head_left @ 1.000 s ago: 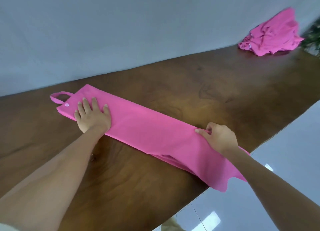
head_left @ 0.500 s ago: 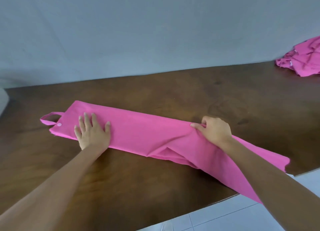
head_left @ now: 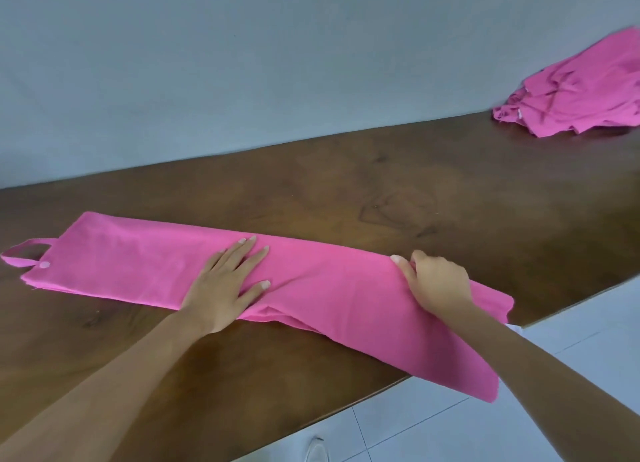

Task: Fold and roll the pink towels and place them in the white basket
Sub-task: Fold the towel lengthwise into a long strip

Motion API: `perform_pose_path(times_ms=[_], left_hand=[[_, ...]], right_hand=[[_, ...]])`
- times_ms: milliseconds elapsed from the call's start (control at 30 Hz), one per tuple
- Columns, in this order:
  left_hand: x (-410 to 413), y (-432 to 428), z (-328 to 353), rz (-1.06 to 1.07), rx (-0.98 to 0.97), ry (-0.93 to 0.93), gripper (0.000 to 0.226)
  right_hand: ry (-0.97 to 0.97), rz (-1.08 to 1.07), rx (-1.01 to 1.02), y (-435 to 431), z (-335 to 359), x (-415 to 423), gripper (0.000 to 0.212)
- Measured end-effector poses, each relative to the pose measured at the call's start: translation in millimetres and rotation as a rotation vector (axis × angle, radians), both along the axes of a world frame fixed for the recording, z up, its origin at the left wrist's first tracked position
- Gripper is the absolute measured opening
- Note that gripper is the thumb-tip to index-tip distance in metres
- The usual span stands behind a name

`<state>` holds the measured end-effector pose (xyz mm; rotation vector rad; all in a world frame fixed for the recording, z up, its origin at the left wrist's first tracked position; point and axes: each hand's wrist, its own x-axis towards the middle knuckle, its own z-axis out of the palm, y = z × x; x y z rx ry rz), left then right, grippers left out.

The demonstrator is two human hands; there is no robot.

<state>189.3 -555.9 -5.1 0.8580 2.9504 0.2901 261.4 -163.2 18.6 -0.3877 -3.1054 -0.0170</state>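
Observation:
A pink towel (head_left: 131, 260), folded into a long strip, lies across the brown wooden table (head_left: 346, 184). A loop and a white button sit at its left end. My left hand (head_left: 225, 285) presses flat on the strip's middle, fingers spread. My right hand (head_left: 436, 281) pinches the towel's far edge near the right end. The right end hangs over the table's front edge. The white basket is not in view.
A heap of crumpled pink towels (head_left: 575, 98) lies at the far right against the grey wall (head_left: 277, 63). White floor tiles (head_left: 450, 427) show below the table's front edge, with a shoe tip (head_left: 317, 451) at the bottom.
My left hand has slid right along the strip, from near the loop end to the middle. My right hand keeps its pinch on the far edge.

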Motion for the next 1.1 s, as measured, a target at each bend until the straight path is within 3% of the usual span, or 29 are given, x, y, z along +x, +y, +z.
perform_pose_path(times_ms=[267, 400, 533, 633, 733, 833, 933, 1067, 1100], left_hand=[[10, 9, 0, 0.112, 0.008, -0.02, 0.075], [20, 25, 6, 0.181, 0.104, -0.081, 0.084], [36, 46, 22, -0.024, 0.223, -0.149, 0.076], [45, 65, 30, -0.241, 0.119, -0.127, 0.071], [47, 82, 23, -0.388, -0.016, -0.057, 0.062], [44, 87, 10, -0.432, -0.016, 0.132, 0.051], [40, 88, 4, -0.423, 0.053, 0.249, 0.048], [43, 104, 17, -0.223, 0.196, 0.089, 0.071], [42, 107, 20, -0.177, 0.199, 0.07, 0.068]], right_hand=[[-0.006, 0.167, 0.062, 20, 8, -56, 0.05], [0.018, 0.191, 0.061, 27, 3, -77, 0.046], [0.187, 0.258, -0.069, 34, -8, -76, 0.032], [0.218, 0.295, -0.158, 34, -8, -54, 0.026], [0.227, 0.316, -0.255, 27, 0, -14, 0.032], [0.136, 0.357, -0.288, 26, 6, 29, 0.045], [0.058, 0.418, -0.242, 31, 4, 64, 0.064], [0.256, 0.409, -0.032, 28, -7, 88, 0.059], [0.299, 0.396, 0.017, 26, -10, 90, 0.054]])
